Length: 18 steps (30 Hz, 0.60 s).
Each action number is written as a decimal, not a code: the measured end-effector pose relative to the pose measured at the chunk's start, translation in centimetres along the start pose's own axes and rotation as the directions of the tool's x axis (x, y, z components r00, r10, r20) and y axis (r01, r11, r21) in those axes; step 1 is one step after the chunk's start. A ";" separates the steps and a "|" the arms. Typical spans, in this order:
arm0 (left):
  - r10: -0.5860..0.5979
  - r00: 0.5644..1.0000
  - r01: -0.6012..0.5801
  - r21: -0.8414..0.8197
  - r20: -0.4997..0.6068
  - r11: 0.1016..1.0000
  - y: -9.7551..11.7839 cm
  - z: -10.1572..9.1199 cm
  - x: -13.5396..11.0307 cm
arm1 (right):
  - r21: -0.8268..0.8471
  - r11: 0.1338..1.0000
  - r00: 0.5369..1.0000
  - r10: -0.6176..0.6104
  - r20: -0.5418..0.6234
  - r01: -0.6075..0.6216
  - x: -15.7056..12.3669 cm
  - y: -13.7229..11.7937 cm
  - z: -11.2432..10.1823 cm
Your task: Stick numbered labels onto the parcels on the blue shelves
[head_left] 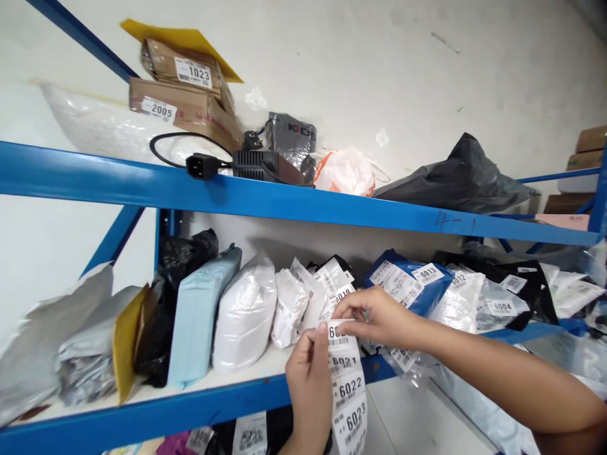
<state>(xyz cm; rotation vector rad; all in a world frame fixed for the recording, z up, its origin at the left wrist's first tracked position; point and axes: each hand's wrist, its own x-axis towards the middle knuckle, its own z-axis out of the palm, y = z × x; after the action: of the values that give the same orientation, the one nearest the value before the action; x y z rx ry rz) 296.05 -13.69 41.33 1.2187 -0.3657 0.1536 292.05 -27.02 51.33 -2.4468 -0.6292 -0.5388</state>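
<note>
A strip of white number labels (348, 387) hangs down in front of the lower shelf, printed 6021, 6022, 6023 with barcodes. My left hand (310, 385) pinches the strip's upper left edge between thumb and fingers. At the top of the strip, the fingertips of my right hand (367, 316) are closed on the label beginning with 60; its last digits are covered. Just behind my hands stand white parcels with labels, among them a white packet (289, 306) and a parcel label (336, 284) ending in 019.
A blue shelf beam (284, 202) crosses above my hands; another blue beam (237, 407) runs below. On the lower shelf stand a light blue parcel (202, 316), a white bag (246, 316) and a blue parcel (410, 278). Above, a power adapter (265, 165) trails its cable over the edge.
</note>
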 end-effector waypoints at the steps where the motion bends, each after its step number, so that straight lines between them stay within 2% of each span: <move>1: -0.029 0.999 0.030 -0.043 0.023 0.999 0.0 0.0 -0.1 | -0.018 1.000 1.000 -0.007 -0.028 0.007 -0.1 -0.2 0.1; 3: -0.084 0.995 0.090 -0.106 0.061 0.990 -0.1 -0.2 0.0 | -0.067 0.996 0.995 -0.063 -0.074 0.058 0.2 -0.5 0.2; 5: -0.109 0.994 0.112 -0.136 0.027 0.984 -0.1 -0.2 0.4 | -0.146 0.974 0.979 -0.187 -0.077 0.175 1.1 -0.7 0.1; 8: -0.155 0.988 0.149 -0.219 -0.014 0.964 0.2 0.2 1.3 | -0.283 0.864 0.907 -0.414 0.073 0.417 3.5 -0.3 -0.3; 10: -0.200 0.980 0.191 -0.284 -0.001 0.940 0.4 0.8 1.7 | -0.294 0.810 0.861 -0.457 0.224 0.507 5.3 0.5 -0.7; 12: -0.248 0.969 0.240 -0.292 0.008 0.926 0.6 1.5 1.8 | -0.274 0.845 0.875 -0.378 0.303 0.460 6.7 1.4 -1.1; 15: -0.294 0.956 0.286 -0.284 0.015 0.915 1.1 2.2 1.7 | -0.198 0.954 0.937 -0.156 0.312 0.225 7.5 2.7 -1.8; 18: -0.322 0.945 0.317 -0.363 0.050 0.876 1.5 2.3 1.8 | -0.055 0.998 0.942 -0.014 0.334 0.035 7.4 3.3 -2.3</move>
<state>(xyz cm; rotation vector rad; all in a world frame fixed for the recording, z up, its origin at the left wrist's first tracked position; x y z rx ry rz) 296.82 -15.50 44.00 0.8895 -0.1655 -0.1891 299.26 -28.53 55.40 -2.6145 -0.7889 -0.1506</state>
